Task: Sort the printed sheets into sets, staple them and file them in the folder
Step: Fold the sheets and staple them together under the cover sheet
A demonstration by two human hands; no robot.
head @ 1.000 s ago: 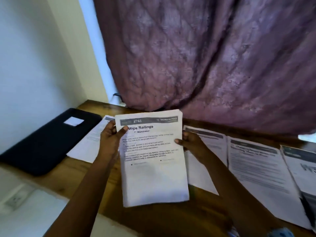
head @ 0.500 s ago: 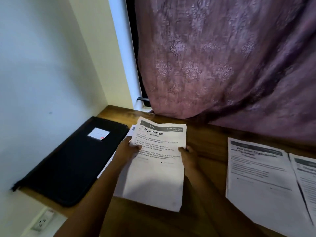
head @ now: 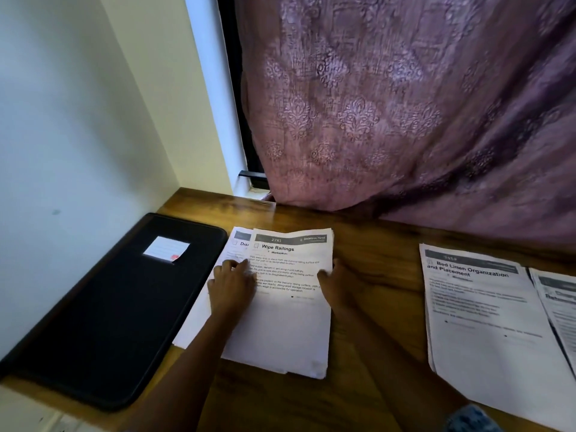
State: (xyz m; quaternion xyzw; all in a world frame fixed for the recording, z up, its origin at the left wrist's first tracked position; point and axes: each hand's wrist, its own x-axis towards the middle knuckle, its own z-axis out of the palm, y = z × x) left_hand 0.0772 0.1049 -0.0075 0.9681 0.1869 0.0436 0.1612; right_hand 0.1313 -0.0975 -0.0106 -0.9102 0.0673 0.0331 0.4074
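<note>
Position of the work item: the "Wipe Railings" stack (head: 290, 322) lies flat on the wooden table (head: 374, 244), printed side up, with its top edge toward the purple curtain (head: 405, 104). Its left part overlaps a second sheet (head: 240, 243), of which only a strip along the left side and the letters "Dis" show.

Left hand (head: 232, 286): I rest it palm down on the stack's left edge. The fingers (head: 226, 266) lie fairly straight and spread, reaching across onto the second sheet, and the thumb points onto the printed text. This hand grips nothing. The fingertips are blurred.

Right hand (head: 338, 286): I hold it at the stack's right edge. The thumb lies on top of the page. The other fingers are hidden at the edge, so I cannot tell whether this hand pinches the stack or only touches it.

Black folder (head: 118, 307): closed and flat on the table beside the wall (head: 78, 120), just left of the second sheet, with a white label (head: 166, 249) on its cover.

The "Bed Linen Organization and Placement" set (head: 486, 322) lies well apart to the right, with one more printed sheet (head: 561, 307) just beside it at the frame edge
</note>
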